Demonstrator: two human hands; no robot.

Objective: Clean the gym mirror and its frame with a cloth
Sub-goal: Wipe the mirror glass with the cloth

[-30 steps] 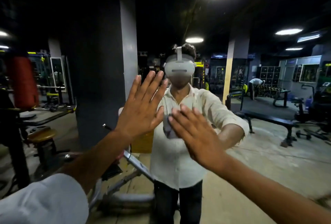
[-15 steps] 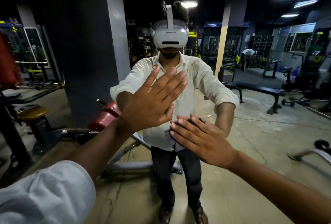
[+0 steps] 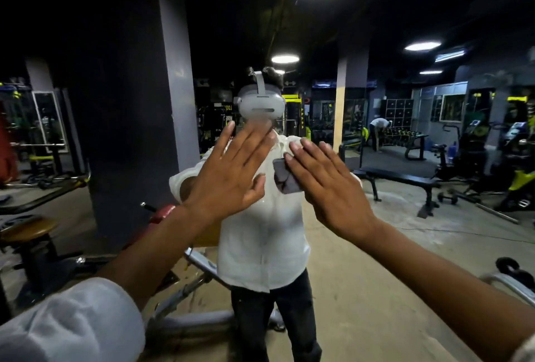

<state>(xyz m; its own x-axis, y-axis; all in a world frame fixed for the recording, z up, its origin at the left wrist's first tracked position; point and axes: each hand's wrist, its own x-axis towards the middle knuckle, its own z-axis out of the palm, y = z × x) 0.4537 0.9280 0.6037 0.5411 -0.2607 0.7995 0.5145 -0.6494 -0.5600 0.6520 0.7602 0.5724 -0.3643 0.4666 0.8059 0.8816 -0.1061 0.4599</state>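
The gym mirror (image 3: 382, 251) fills the whole view, and its frame is out of sight. In it I see my own reflection in a white shirt with a headset. My left hand (image 3: 231, 176) lies flat on the glass with straight, spread fingers and holds nothing. Just to its right, my right hand (image 3: 327, 185) presses a small grey cloth (image 3: 285, 180) against the glass with straight fingers. Only the cloth's left part shows beside the palm; the rest is hidden under the hand.
The mirror reflects the gym behind me: a dark pillar (image 3: 130, 130), an incline bench with a red pad (image 3: 165, 212), a flat black bench (image 3: 402, 179), exercise bikes at the right, and a bent-over person (image 3: 379, 127) by a dumbbell rack.
My right hand has slid the cloth up the glass from waist height to chest height. My left hand has also risen, and my head has tilted back up.
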